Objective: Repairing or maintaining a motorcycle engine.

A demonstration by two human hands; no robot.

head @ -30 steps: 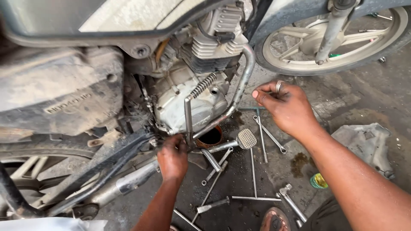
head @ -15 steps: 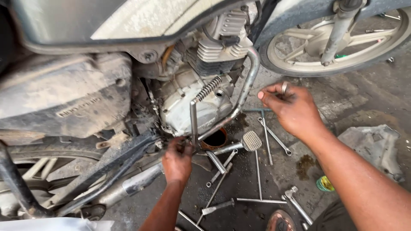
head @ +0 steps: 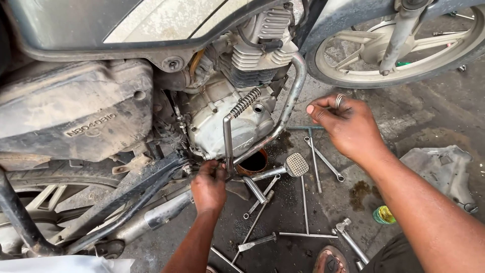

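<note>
A motorcycle engine (head: 217,119) fills the middle of the head view, dusty and grey. A bent metal kick-start lever (head: 227,139) with a spring at its top stands in front of it. My left hand (head: 208,184) is closed around the foot of that lever, under the engine. My right hand (head: 348,126), a ring on one finger, hovers just right of the curved steel pipe (head: 293,96). Its thumb and fingertips are pinched together, and nothing shows between them.
A round container (head: 254,162) sits under the engine, with a foot pedal (head: 297,164) beside it. Several long wrenches (head: 316,162) lie on the oily concrete. The front wheel (head: 399,50) is at the top right. A grey rag (head: 444,169), a green cap (head: 384,215) and a sandalled foot (head: 328,260) are nearby.
My right hand has drifted a little down and left, toward the steel pipe, staying pinched. My left hand keeps its grip at the lever's foot.
</note>
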